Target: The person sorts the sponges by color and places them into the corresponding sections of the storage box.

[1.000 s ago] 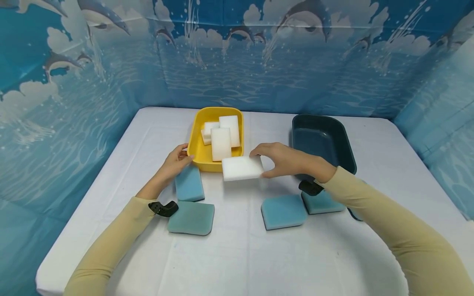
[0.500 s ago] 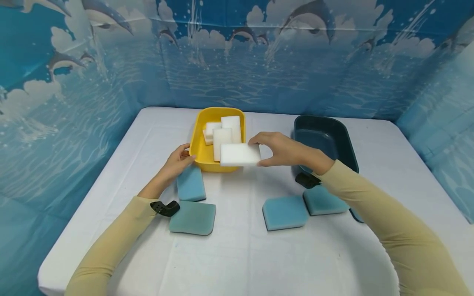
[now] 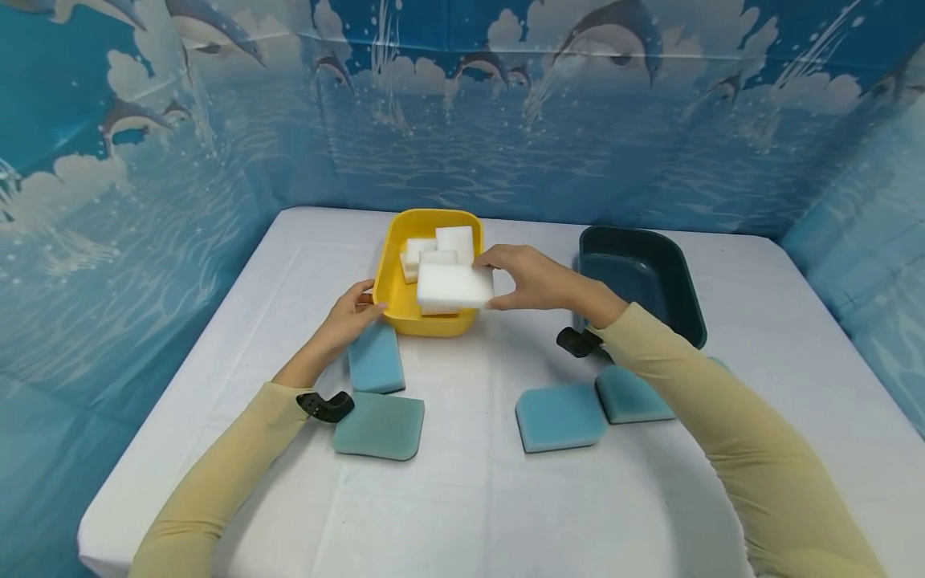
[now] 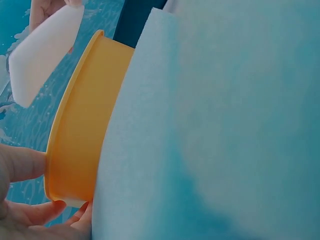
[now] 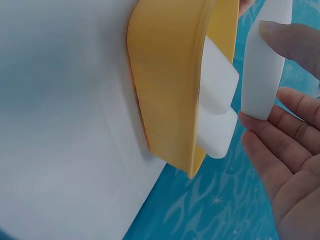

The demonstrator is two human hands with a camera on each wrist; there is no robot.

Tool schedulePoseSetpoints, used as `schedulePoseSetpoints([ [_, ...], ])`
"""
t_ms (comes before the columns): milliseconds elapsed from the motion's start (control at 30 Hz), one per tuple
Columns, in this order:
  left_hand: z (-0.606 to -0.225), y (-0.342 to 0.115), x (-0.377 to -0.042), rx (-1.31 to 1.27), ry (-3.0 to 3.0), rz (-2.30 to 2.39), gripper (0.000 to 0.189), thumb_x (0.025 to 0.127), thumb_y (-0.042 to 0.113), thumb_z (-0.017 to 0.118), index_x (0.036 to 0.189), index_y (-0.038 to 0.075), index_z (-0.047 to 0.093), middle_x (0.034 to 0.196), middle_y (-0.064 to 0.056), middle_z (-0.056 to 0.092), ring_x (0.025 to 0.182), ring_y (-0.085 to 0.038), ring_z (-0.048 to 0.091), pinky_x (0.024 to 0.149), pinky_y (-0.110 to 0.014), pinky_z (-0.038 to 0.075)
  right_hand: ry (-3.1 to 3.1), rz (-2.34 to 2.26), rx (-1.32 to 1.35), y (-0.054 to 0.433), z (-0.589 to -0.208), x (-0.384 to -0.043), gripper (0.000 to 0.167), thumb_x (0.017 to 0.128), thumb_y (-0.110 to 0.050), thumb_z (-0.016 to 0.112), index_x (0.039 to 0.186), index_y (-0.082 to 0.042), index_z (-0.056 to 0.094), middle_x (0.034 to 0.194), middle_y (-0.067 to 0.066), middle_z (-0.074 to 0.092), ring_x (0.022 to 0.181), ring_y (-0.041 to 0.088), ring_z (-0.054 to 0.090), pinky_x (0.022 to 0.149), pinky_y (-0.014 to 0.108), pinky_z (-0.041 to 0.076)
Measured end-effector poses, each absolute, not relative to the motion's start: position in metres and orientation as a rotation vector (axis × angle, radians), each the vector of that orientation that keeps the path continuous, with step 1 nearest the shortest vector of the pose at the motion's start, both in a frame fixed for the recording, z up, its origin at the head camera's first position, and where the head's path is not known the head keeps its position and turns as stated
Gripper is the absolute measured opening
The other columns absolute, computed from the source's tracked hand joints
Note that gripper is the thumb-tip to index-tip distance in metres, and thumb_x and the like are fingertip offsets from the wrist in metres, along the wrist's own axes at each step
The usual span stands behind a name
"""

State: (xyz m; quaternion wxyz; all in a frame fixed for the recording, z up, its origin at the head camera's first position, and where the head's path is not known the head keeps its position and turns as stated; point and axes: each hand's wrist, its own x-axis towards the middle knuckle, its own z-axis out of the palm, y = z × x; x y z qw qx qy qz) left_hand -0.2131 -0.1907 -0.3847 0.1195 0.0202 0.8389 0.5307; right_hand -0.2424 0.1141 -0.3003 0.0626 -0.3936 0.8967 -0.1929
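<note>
My right hand [image 3: 535,278] pinches a white sponge block [image 3: 454,285] by its right end, thumb on one side and fingers on the other. The block is over the yellow tub [image 3: 426,327], overlapping the white sponges [image 3: 455,241] inside it. In the right wrist view the held sponge [image 5: 262,65] is outside the tub's rim, beside two white blocks [image 5: 217,132] that show above it. My left hand [image 3: 347,319] holds the tub's near-left corner; in the left wrist view its thumb is against the rim and its fingers touch the wall [image 4: 85,125] lower down.
A dark teal tub [image 3: 636,269] stands at the back right. Blue-green sponges lie in front: one [image 3: 376,357] beside the yellow tub, one [image 3: 379,425] near the left wrist, one [image 3: 560,417] right of centre, another [image 3: 632,393] under the right forearm. A dolphin-print curtain [image 3: 462,144] surrounds the table.
My right hand has moved left and away from me, bringing the white sponge from in front of the yellow tub to over it. The left hand stays at the tub's corner.
</note>
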Motion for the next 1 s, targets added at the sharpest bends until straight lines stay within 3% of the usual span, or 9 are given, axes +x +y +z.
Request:
schedulePoseSetpoints([
  [533,-0.384,-0.191,-0.212,0.070,2.457,1.550,0.059,0.098,0.021,0.047,0.148,0.005,0.021,0.137,-0.025,0.040,0.127,-0.036,0.042,0.107,-0.047,0.038,2.715,-0.525,-1.121,0.081,-0.300,-0.264,0.058,0.079,-0.026,0.074,0.130,-0.006,0.052,0.132,0.011,0.055,0.118,0.026,0.051,0.105,0.041,0.042],
  [1000,-0.383,-0.192,-0.212,0.041,2.455,1.547,0.059,0.097,0.021,0.047,0.148,0.005,0.021,0.137,-0.024,0.040,0.126,-0.035,0.042,0.107,-0.046,0.038,2.718,-0.506,-1.092,0.062,-0.303,-0.275,0.058,0.081,-0.026,0.072,0.130,-0.005,0.051,0.134,0.011,0.053,0.120,0.025,0.049,0.105,0.038,0.042],
])
